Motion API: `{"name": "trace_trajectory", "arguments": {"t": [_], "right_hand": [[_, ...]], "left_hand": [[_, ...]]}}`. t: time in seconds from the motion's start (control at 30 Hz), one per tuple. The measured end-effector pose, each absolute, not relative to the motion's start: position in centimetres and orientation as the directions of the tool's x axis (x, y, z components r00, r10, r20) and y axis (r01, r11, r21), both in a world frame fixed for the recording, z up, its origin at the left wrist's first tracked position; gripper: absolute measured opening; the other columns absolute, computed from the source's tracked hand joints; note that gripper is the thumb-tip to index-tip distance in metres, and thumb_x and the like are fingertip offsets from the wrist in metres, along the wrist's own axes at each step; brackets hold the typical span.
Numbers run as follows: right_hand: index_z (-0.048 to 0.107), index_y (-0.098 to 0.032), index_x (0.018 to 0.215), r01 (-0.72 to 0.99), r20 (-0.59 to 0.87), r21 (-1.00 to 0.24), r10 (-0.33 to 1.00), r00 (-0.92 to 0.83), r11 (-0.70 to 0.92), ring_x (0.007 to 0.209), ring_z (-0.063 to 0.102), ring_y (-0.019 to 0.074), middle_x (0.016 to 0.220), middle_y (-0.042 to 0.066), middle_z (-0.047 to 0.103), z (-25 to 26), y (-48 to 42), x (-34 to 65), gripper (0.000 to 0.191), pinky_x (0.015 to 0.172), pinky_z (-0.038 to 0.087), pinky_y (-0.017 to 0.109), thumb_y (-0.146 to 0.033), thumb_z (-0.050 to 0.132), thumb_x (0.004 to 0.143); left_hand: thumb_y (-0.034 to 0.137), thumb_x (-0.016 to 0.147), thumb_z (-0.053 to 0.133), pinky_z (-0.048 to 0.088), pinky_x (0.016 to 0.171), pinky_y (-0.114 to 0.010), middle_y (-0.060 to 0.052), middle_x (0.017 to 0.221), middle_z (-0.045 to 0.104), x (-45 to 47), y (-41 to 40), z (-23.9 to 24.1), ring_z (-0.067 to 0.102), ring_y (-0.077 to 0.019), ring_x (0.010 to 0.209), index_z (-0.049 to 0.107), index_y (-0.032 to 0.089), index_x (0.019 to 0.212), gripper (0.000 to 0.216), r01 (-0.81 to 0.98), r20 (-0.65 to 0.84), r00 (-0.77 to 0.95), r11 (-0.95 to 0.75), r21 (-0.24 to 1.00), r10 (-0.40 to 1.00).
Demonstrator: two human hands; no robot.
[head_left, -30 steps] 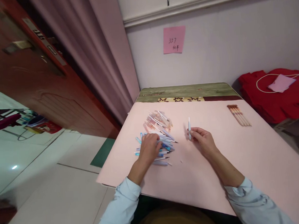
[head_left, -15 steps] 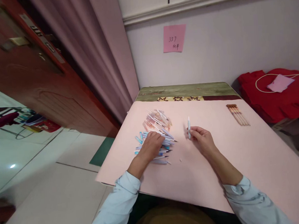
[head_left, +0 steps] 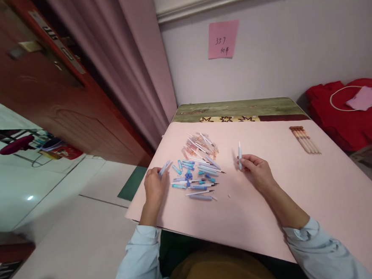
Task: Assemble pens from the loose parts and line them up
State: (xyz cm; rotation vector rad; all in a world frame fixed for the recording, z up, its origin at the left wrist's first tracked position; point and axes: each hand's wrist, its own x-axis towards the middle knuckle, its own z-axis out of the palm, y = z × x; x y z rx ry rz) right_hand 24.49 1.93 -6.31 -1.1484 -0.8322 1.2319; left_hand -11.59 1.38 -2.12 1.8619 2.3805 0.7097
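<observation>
A matt pink paper sheet (head_left: 273,201) is covering the surface, whose worn greenish wood (head_left: 238,109) is showing at the far edge. The pen parts (head_left: 197,172) at centre are looking like smooth, slightly glossy plastic. At upper left, the door (head_left: 43,98) is showing varnished reddish wood beside a soft matt cloth curtain (head_left: 126,63). Floor tiles (head_left: 33,197) at left are gleaming.

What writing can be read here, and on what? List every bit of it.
"357" on the pink sticky note stuck to the wall; a second handwritten line under it is too small to read.
Markings on the metal strip at the door's edge: too blurred to read.
Any print on the pens on the table: too small to tell.
</observation>
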Motion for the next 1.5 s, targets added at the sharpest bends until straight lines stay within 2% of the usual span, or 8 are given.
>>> {"name": "trace_trajectory", "arguments": {"t": [0.1,0.23,0.47,0.83,1.03,1.27,1.4,1.5], "right_hand": [[0.074,-0.018,0.085,-0.264,-0.102,-0.963,0.977,0.189,-0.049,0.059,0.055,0.0133,0.068,0.003,0.069,-6.2,1.8,24.5,0.026,0.058,0.043,0.027,-0.037,0.081,0.070],[0.075,-0.018,0.086,-0.299,-0.132,-0.952,0.969,0.210,-0.065,0.060,0.057,0.0132,0.071,0.003,0.070,-6.0,1.7,24.4,0.028,0.058,0.045,0.026,-0.037,0.083,0.068],[0.075,-0.017,0.089,-0.228,-0.117,-0.971,0.971,0.210,-0.067,0.062,0.059,0.0153,0.076,0.006,0.072,-6.2,1.6,24.6,0.034,0.058,0.046,0.028,-0.041,0.083,0.068],[0.075,-0.018,0.088,-0.258,-0.102,-0.964,0.982,0.159,-0.059,0.062,0.057,0.0147,0.073,0.003,0.071,-6.4,1.8,24.4,0.030,0.059,0.044,0.027,-0.040,0.082,0.068],[0.075,-0.018,0.090,-0.249,-0.050,-0.968,0.998,0.029,-0.041,0.065,0.059,0.0163,0.075,0.005,0.071,-5.8,1.8,23.6,0.032,0.064,0.046,0.029,-0.043,0.078,0.070],[0.075,-0.018,0.086,-0.277,-0.106,-0.952,0.990,-0.096,-0.129,0.065,0.057,0.0161,0.071,0.004,0.068,-4.0,1.3,23.3,0.028,0.066,0.045,0.029,-0.041,0.074,0.070],[0.076,-0.018,0.087,-0.316,-0.102,-0.939,0.988,-0.120,-0.135,0.064,0.053,0.0151,0.066,0.002,0.063,-4.1,1.4,23.7,0.024,0.066,0.043,0.029,-0.036,0.071,0.072],[0.077,-0.018,0.087,-0.336,-0.095,-0.934,0.992,-0.087,-0.119,0.063,0.051,0.0143,0.065,0.001,0.062,-4.4,1.5,23.9,0.023,0.066,0.042,0.029,-0.034,0.070,0.072]], "left_hand": [[0.034,0.082,0.059,0.045,0.079,-0.035,-0.012,0.093,0.065,-11.6,0.6,-2.4,0.062,-0.0259,0.086,0.066,0.015,0.093,0.024,0.918,0.173,-0.309,0.246,0.311,0.935],[0.048,0.084,0.056,0.045,0.077,-0.035,-0.012,0.093,0.067,-11.3,0.2,-2.2,0.063,-0.0253,0.084,0.068,0.017,0.089,0.034,0.898,0.095,-0.322,0.271,0.347,0.942],[0.026,0.087,0.047,0.045,0.083,-0.034,-0.011,0.094,0.067,-12.3,1.1,-3.0,0.062,-0.0240,0.090,0.070,0.018,0.089,0.024,0.887,0.122,-0.300,0.229,0.401,0.946],[0.024,0.086,0.046,0.048,0.089,-0.036,-0.011,0.101,0.069,-12.8,0.4,-3.4,0.064,-0.0251,0.096,0.070,0.018,0.096,0.027,0.868,0.153,-0.287,0.189,0.458,0.946],[0.033,0.085,0.048,0.050,0.083,-0.035,-0.011,0.101,0.070,-13.1,0.3,-3.4,0.065,-0.0243,0.089,0.069,0.018,0.099,0.029,0.848,0.136,-0.282,0.180,0.499,0.950],[0.037,0.083,0.050,0.051,0.082,-0.036,-0.011,0.096,0.069,-12.5,0.4,-3.3,0.065,-0.0240,0.084,0.070,0.018,0.095,0.030,0.863,0.174,-0.259,0.147,0.484,0.950],[0.038,0.084,0.052,0.051,0.083,-0.036,-0.011,0.098,0.068,-12.3,0.4,-3.3,0.064,-0.0233,0.082,0.068,0.015,0.106,0.035,0.841,0.172,-0.316,0.191,0.507,0.933],[0.036,0.085,0.053,0.050,0.083,-0.036,-0.012,0.101,0.066,-11.7,0.1,-3.0,0.062,-0.0227,0.081,0.064,0.014,0.114,0.038,0.845,0.257,-0.348,0.182,0.503,0.902]]}}
